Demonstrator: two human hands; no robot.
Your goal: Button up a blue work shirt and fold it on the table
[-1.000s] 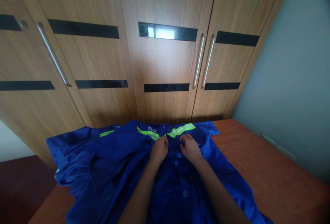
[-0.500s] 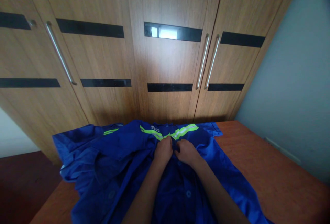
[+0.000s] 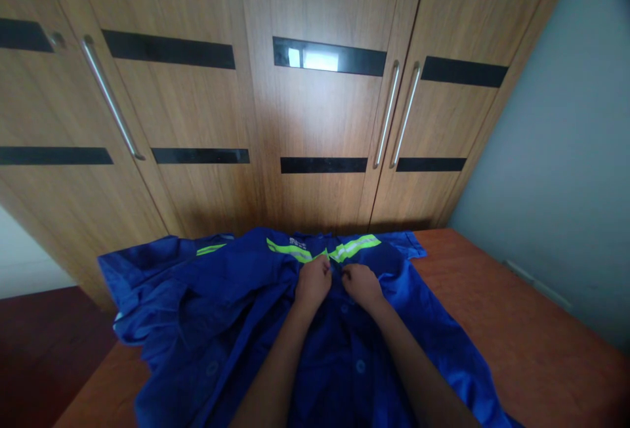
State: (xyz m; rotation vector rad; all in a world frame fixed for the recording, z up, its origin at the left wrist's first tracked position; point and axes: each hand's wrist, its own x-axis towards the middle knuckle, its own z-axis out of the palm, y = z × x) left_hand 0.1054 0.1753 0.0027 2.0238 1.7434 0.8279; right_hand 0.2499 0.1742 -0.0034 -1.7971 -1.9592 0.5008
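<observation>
A blue jacket (image 3: 211, 310) with yellow-green and silver reflective strips (image 3: 357, 246) lies spread over a reddish-brown surface. Its front has buttons, one of them (image 3: 360, 366) low between my forearms. At the jacket's upper middle, just below the strips, my left hand (image 3: 315, 278) is closed on the front edge of the cloth. My right hand (image 3: 361, 283) is closed on the cloth a short way to the right, with a small gap between the two hands. The fingertips of both hands are partly hidden.
Behind the jacket stands a wooden wardrobe (image 3: 319, 119) with black strips and long metal handles (image 3: 387, 115). The reddish-brown surface (image 3: 497, 310) extends to the right, beside a pale wall (image 3: 556, 172). Dark floor (image 3: 44, 349) shows at the lower left.
My right hand has shifted slightly to the right, widening the gap between the hands. My left hand has hardly moved. The jacket lies nearly as before.
</observation>
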